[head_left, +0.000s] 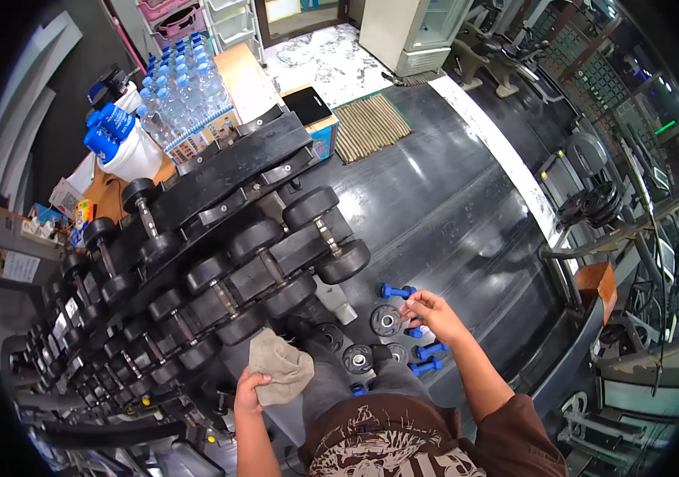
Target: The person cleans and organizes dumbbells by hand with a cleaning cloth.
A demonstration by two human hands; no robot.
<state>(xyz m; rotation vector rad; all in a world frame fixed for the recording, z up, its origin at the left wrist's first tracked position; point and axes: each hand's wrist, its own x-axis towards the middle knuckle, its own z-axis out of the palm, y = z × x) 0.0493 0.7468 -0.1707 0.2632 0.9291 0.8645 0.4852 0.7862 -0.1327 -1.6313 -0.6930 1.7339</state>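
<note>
My left hand (252, 389) grips a grey-beige cloth (280, 367), which hangs in folds beside the dumbbell rack. Out to the other side, my right hand (433, 313) is held above the floor with loosely bent fingers apart and nothing visible in them. Below it lie a black weight plate (386, 320) and a blue dumbbell (397, 292). Closer to my feet are another black plate (358, 358) and more blue dumbbells (427, 366). Large black dumbbells (326, 235) rest on the rack at my left.
The black rack (236, 175) runs along the left in tiers, filled with dumbbells. Behind it stand packed water bottles (184, 91) and a white bucket (133, 155) with blue bottles. A striped mat (373, 127) lies on the dark floor (451, 199). Gym machines (594, 191) line the right.
</note>
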